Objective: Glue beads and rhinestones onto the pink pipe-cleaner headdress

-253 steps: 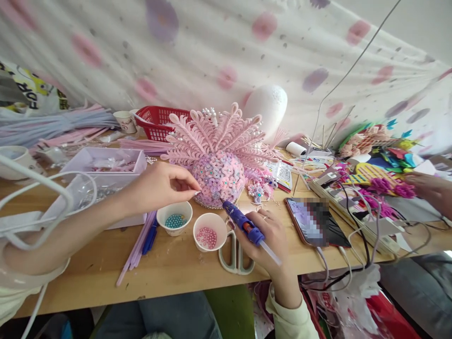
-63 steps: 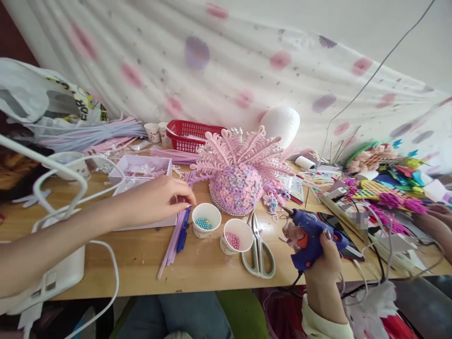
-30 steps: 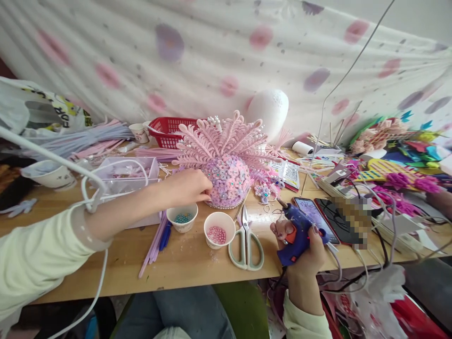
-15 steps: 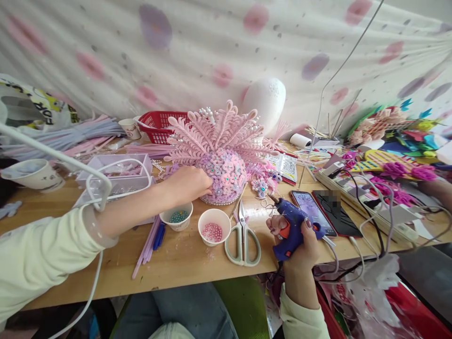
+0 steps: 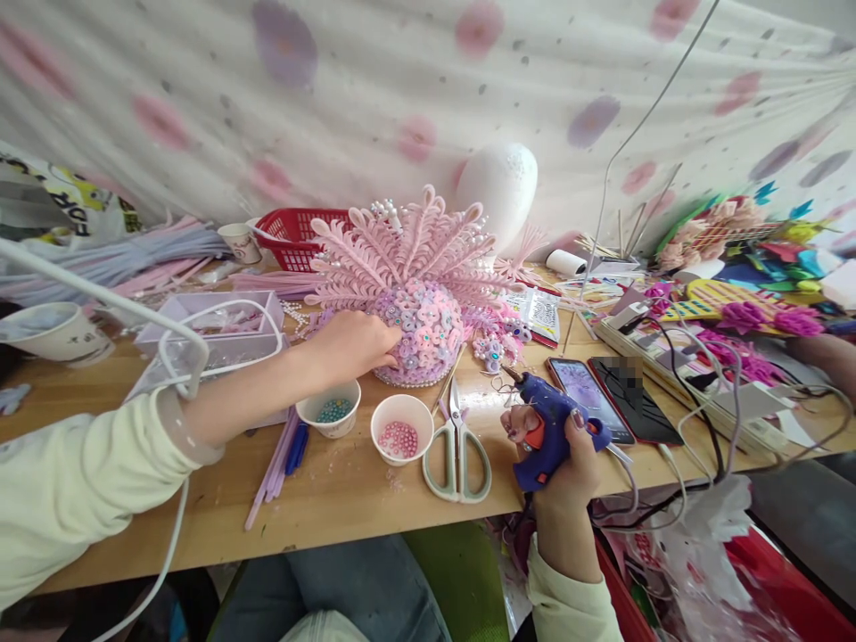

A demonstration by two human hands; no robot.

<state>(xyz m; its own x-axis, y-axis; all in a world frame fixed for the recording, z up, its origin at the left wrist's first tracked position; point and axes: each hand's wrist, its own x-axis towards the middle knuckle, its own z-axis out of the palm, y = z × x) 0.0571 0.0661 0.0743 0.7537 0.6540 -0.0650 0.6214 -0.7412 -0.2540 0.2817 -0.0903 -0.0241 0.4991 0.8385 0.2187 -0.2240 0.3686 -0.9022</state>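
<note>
A pink headpiece (image 5: 418,285) with feathery fronds and a dome of sequin flowers stands on the wooden table (image 5: 334,499). My left hand (image 5: 351,343) has its fingers pinched together against the dome's left side; whatever it pinches is too small to see. My right hand (image 5: 568,446) grips a blue glue gun (image 5: 548,428) at the table's front edge, with the nozzle pointing up-left toward the headpiece. Two paper cups sit in front of the dome: one with blue beads (image 5: 327,410), one with pink beads (image 5: 401,430).
Scissors (image 5: 458,446) lie beside the pink-bead cup. Two phones (image 5: 605,401) and tangled cables lie right of the gun. A red basket (image 5: 298,236), a white foam head (image 5: 498,183), pipe cleaners (image 5: 134,254) and a lilac box (image 5: 220,325) fill the back and left. Another person's hand (image 5: 826,357) is at far right.
My left hand went from beside the bead cups up to the dome and now presses its side. The glue gun has drifted slightly left in my right hand.
</note>
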